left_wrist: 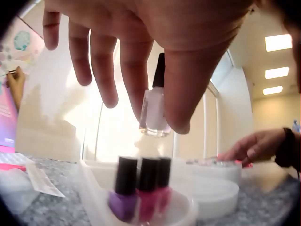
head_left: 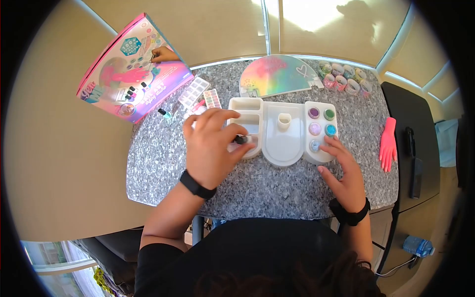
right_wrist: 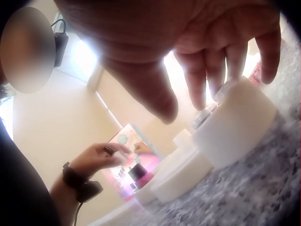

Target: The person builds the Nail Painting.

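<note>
Between thumb and index finger, my left hand [head_left: 212, 143] pinches a small clear bottle [left_wrist: 155, 113] with a black cap, pale inside. It hangs above the left section of a white tray [head_left: 283, 148]. In the left wrist view, a purple bottle [left_wrist: 123, 205] and two pink bottles, one of them nearer [left_wrist: 146, 202], stand black-capped in that section. My right hand [head_left: 346, 180] lies at the tray's right section, its fingers straight and touching near a pale blue glitter pot [head_left: 314, 145]. Several other pots, such as a purple one [head_left: 313, 113], sit in that section.
Behind the tray stands a rainbow half-round panel [head_left: 279, 76]. A pink box [head_left: 136, 74] is at the back left, near a clear compartment case [head_left: 194, 92] and a teal bottle [head_left: 165, 114]. Patterned rolls [head_left: 340, 83] lie back right; a pink model hand [head_left: 389, 146] lies right.
</note>
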`<state>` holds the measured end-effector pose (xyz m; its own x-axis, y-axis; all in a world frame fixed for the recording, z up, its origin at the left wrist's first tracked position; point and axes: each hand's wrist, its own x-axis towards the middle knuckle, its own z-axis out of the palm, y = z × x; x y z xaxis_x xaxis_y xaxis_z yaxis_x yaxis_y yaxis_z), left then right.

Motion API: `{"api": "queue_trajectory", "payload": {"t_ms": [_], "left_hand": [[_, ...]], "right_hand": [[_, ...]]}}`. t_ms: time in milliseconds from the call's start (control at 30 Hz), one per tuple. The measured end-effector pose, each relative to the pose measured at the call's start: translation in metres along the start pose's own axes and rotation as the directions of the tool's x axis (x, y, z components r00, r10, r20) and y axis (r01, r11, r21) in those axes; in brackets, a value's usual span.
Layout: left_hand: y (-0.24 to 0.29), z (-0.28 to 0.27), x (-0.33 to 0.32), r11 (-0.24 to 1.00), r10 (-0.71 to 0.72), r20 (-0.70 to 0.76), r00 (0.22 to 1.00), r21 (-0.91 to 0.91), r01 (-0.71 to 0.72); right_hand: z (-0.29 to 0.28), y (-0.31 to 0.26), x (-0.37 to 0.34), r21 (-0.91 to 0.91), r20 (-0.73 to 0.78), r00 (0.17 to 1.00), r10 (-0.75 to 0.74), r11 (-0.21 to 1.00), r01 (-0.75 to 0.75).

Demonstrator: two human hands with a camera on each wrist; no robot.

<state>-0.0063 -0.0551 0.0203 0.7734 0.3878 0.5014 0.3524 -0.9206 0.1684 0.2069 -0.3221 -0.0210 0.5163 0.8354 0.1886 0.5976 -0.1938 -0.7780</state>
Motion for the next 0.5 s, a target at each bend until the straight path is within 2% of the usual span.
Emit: {"api": "queue_trajectory", "payload": {"t_ms": [200, 500], "left_hand": [[-0.002, 0.032, -0.001, 0.999, 0.034, 0.126, 0.991, -0.01, -0.033], [-0.011, 0.037, 0.001, 0.997, 0.026, 0.165, 0.986, -0.08, -0.013]], "right_hand": [[0.0, 0.002, -0.001, 0.008, -0.003, 1.0, -0.008, 1.0, 0.008], [0.001, 0.001, -0.001, 0.009, 0.004, 1.0, -0.002, 1.0, 0.002]]}}
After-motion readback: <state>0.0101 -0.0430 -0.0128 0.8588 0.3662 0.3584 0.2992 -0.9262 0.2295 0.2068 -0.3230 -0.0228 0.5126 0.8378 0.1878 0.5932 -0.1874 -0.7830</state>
